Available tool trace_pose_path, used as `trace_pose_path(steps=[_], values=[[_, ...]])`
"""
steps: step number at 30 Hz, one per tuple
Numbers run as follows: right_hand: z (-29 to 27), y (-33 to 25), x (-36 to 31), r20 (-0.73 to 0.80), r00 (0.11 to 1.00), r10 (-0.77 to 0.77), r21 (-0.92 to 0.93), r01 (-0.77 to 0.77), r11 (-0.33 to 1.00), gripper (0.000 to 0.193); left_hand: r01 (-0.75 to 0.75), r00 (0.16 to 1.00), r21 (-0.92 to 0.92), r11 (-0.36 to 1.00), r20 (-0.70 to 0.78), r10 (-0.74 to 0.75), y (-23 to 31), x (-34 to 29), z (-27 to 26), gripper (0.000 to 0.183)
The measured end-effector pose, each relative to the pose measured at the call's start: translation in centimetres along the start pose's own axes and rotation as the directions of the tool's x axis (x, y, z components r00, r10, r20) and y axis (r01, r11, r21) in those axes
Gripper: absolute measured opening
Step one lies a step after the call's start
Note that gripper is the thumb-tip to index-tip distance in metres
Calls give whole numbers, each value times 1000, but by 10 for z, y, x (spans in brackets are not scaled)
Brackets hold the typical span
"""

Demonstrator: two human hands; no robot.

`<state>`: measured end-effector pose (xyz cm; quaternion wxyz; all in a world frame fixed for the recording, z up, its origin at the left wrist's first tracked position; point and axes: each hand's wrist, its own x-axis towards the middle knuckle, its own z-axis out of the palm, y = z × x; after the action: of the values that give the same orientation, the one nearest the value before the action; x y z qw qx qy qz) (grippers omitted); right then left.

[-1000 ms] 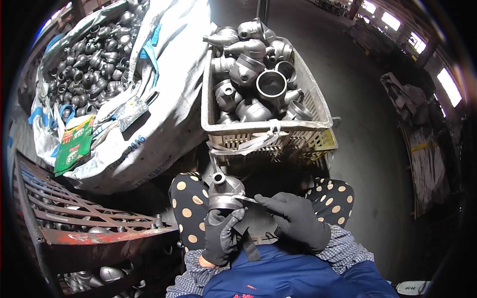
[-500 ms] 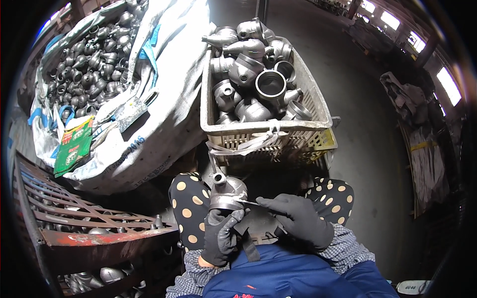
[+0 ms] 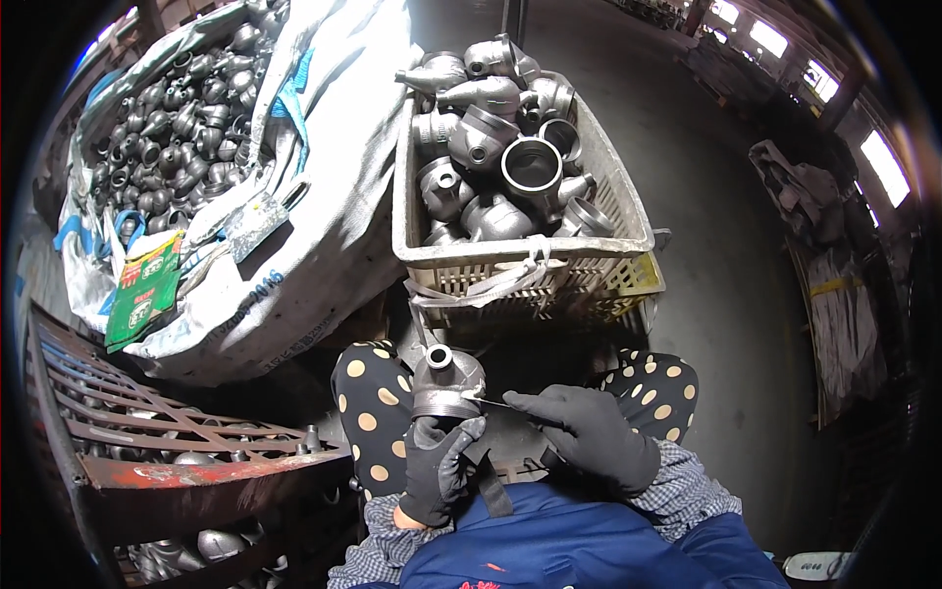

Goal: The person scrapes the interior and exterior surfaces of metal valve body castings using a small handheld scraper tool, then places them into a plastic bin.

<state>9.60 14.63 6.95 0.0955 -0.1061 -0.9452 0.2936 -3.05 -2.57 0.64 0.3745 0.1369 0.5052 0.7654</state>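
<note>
My left hand (image 3: pixel 438 469), in a dark glove, is closed round the lower end of a grey metal pipe fitting (image 3: pixel 446 378). The fitting has a round body, a short open stub on top and a ridged band near its lower rim. In its dark glove, my right hand (image 3: pixel 589 429) is closed on a thin metal tool (image 3: pixel 497 403) with the forefinger stretched along it. The tool's tip reaches the fitting's right side, just above the ridged band. Its handle is hidden in the glove, so I cannot tell its exact kind.
Ahead stands a pale plastic crate (image 3: pixel 520 253) heaped with larger grey fittings (image 3: pixel 491 133). A big white woven sack (image 3: pixel 339 147) of small fittings is at the left, with a green packet (image 3: pixel 145 299) on its edge. A rusty metal rack (image 3: pixel 196 473) is at the near left.
The fitting has turned slightly in my left hand, its top stub shifting right and a little down. The tool is still at its right side. My right hand has hardly moved.
</note>
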Motion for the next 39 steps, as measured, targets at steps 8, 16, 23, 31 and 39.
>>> trace_pose_path(steps=[8, 16, 23, 31, 39], values=[[20, 6, 20, -207, 961, 182, 567, -34, 823, 59, -53, 994, 68, 996, 102, 46, -4, 1, 3, 19], [43, 6, 40, -168, 967, 192, 469, -93, 878, 56, 162, 986, 39, 986, 34, -163, -12, -3, 6, 18], [42, 3, 50, -178, 967, 183, 415, -95, 905, 53, 11, 993, 135, 991, 118, -27, -14, -4, 0, 18], [32, 30, 32, -44, 998, 49, 603, -13, 797, 57, 193, 959, -427, 883, 271, -79, -10, 1, 1, 27], [35, 28, 22, -42, 988, 149, 715, -74, 695, 58, 258, 956, -351, 900, 230, -185, -5, 5, 12, 20]])
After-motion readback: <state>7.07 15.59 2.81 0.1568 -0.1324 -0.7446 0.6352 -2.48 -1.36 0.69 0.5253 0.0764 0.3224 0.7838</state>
